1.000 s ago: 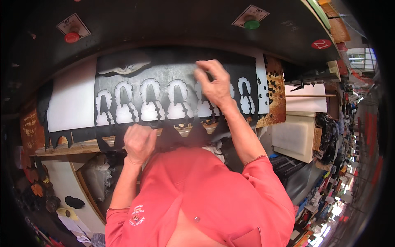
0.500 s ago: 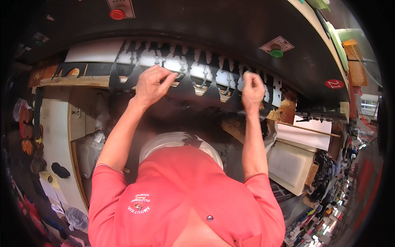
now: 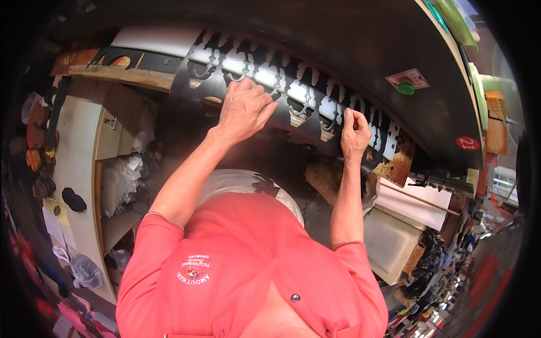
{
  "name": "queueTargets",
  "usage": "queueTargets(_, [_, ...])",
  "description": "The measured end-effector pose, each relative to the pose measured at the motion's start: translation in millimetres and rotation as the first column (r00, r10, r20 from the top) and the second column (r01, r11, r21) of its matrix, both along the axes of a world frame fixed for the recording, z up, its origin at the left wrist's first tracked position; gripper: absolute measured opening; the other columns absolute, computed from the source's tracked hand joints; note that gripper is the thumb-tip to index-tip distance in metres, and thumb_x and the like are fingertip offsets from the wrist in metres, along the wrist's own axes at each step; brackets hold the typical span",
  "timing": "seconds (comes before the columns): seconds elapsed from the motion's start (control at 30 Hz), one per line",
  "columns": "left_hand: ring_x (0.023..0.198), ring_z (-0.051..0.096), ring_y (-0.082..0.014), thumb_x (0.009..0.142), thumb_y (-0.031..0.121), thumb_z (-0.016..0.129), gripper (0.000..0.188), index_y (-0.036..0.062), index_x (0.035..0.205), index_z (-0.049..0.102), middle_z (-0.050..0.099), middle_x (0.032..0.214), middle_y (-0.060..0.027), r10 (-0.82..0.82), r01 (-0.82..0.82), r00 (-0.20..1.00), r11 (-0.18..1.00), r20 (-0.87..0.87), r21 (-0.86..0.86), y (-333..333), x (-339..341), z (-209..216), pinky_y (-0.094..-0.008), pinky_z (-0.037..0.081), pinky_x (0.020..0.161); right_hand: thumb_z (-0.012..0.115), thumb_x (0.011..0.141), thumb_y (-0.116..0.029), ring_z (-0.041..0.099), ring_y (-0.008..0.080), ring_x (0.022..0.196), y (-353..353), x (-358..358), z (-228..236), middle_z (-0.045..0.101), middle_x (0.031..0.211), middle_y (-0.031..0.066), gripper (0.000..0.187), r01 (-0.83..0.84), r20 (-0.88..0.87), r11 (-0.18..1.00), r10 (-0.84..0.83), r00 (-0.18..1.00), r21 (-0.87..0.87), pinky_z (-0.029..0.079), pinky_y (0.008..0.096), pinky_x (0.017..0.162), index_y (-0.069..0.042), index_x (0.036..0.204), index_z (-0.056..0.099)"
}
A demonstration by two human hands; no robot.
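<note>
A black sheet [image 3: 205, 87] full of cut-out shapes lies over a white board [image 3: 158, 40] and droops over its near edge. Over the sheet's left half, my left hand [image 3: 245, 110] has its fingers bent down onto the cut-outs; its fingertips are partly hidden, and I cannot see what they hold. Farther right, my right hand [image 3: 355, 135] is raised at the sheet with thumb and forefinger pinched together. Whatever lies in that pinch is too small to make out. White board shows through the gaps between the sheet's narrow strips.
A dark machine panel with a green button [image 3: 406, 88] overhangs the board. A wooden rail [image 3: 121, 75] runs along the left front edge. Below left stands a pale cabinet [image 3: 79, 169] with plastic bags; a pale box [image 3: 389, 242] sits at lower right.
My left hand has moved right and its fingers have come down onto the sheet. My right hand stays pinched, slightly lower. The whole view has shifted and tilted a little.
</note>
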State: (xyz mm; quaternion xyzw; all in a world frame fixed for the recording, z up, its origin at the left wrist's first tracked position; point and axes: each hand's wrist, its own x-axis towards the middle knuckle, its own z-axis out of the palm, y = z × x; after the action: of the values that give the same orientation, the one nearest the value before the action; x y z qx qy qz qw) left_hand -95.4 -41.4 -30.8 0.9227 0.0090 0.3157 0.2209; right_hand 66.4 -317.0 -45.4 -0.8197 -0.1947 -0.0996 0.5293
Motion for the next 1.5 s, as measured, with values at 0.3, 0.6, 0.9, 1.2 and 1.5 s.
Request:
queueTargets(0.3, [0.093, 0.058, -0.0259, 0.088, 0.022, 0.080, 0.015, 0.0086, 0.085, 0.077, 0.066, 0.088, -0.0034, -0.028, 0.015, 0.991, 0.995, -0.131, -0.100, -7.2, -11.6, 10.1, -0.0428, 0.042, 0.083, 0.076, 0.102, -0.017, 0.045, 0.0020, 0.067, 8.2, -11.4, 26.2, 0.057, 0.073, -0.0072, 0.019, 0.026, -0.157, 0.995, -0.041, 0.987, -0.092, 0.037, 0.0218, 0.059, 0.002, 0.095, 0.076])
queueTargets(0.6, [0.084, 0.057, -0.0273, 0.087, 0.022, 0.082, 0.015, 0.0075, 0.084, 0.079, 0.066, 0.076, -0.0058, -0.302, 0.174, 0.886, 0.920, -0.352, -0.351, 21.2, -9.6, 36.4, -0.0414, 0.046, 0.080, 0.086, 0.088, -0.015, 0.070, 0.0303, 0.111, 151.2, 47.7, 55.2, 0.070, 0.124, 0.0166, 0.039, -0.303, 0.308, 0.907, 0.389, 0.868, -0.292, 0.055, 0.0383, 0.097, 0.000, 0.122, 0.073])
queueTargets(0.9, [0.128, 0.065, -0.0408, 0.098, 0.008, 0.069, 0.028, -0.0027, 0.124, 0.070, 0.070, 0.132, -0.0230, 0.284, -0.309, 0.949, 0.922, -0.135, -0.235, 124.2, 56.8, 37.0, -0.0448, 0.053, 0.106, 0.092, 0.078, -0.031, 0.056, 0.0417, 0.133, 253.3, 89.2, 44.8, 0.060, 0.144, 0.0231, 0.074, -0.606, 0.150, 0.634, 0.740, 0.655, -0.481, 0.049, 0.0462, 0.113, 0.001, 0.140, 0.065])
queueTargets(1.2, [0.138, 0.059, -0.0413, 0.096, 0.006, 0.074, 0.037, -0.0043, 0.131, 0.069, 0.067, 0.142, -0.0210, 0.281, -0.283, 0.951, 0.959, -0.130, 0.009, 126.6, 56.7, 7.0, -0.0500, 0.047, 0.116, 0.089, 0.083, -0.010, 0.067, 0.0191, 0.116, 229.6, 108.3, 41.0, 0.071, 0.131, 0.0111, 0.062, -0.427, -0.465, 0.754, 0.649, 0.602, 0.499, 0.052, 0.0316, 0.104, 0.004, 0.139, 0.067])
queueTargets(1.5, [0.133, 0.060, -0.0419, 0.096, 0.019, 0.074, 0.037, -0.0043, 0.124, 0.072, 0.069, 0.137, -0.0209, 0.330, -0.310, 0.916, 0.943, -0.227, 0.123, 121.7, 65.8, 19.7, -0.0519, 0.045, 0.116, 0.073, 0.098, -0.013, 0.075, 0.0160, 0.091, 175.2, 100.3, 68.8, 0.077, 0.115, 0.0128, 0.052, -0.156, -0.351, 0.573, 0.670, 0.654, 0.805, 0.062, 0.0276, 0.080, 0.005, 0.145, 0.060])
